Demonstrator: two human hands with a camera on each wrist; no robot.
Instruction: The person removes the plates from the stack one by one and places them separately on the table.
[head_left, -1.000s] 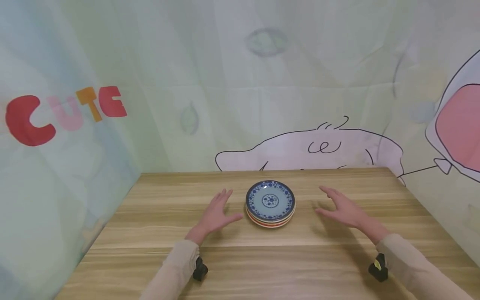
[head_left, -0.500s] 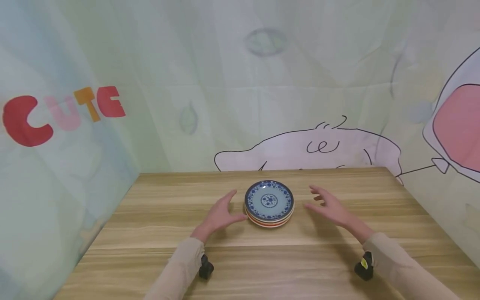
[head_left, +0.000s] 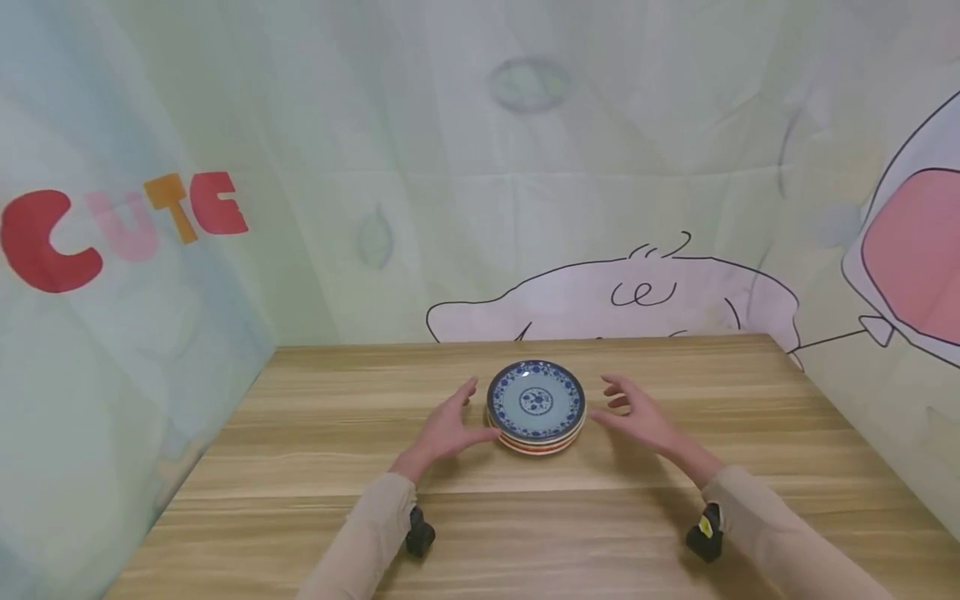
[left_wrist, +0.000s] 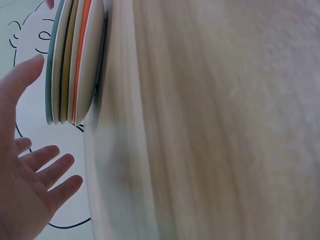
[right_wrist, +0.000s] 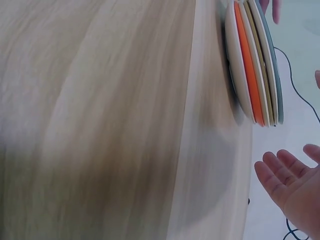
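A stack of several plates (head_left: 536,402) sits on the wooden table, its top plate pale blue with a dark blue floral rim. Both wrist views show the stack's edges, with cream, orange, mustard and blue-grey bands (left_wrist: 75,60). My left hand (head_left: 444,429) is at the stack's left side, thumb and fingers spread apart; in the left wrist view a gap shows between hand and plates. To the right of the stack, my right hand (head_left: 641,421) has its fingers loosely extended, apart from the plates (right_wrist: 255,65) in the right wrist view. Neither hand holds anything.
The wooden table (head_left: 517,542) ends at a back edge just behind the plates. A pale printed curtain (head_left: 375,125) with cartoon drawings and red, pink and orange letters hangs behind it and along both sides. Each wrist wears a small black device (head_left: 420,533).
Both hands have moved inward toward the plate stack, the right hand travelling farther leftward. The plates stay in place on the table; the view has shifted slightly.
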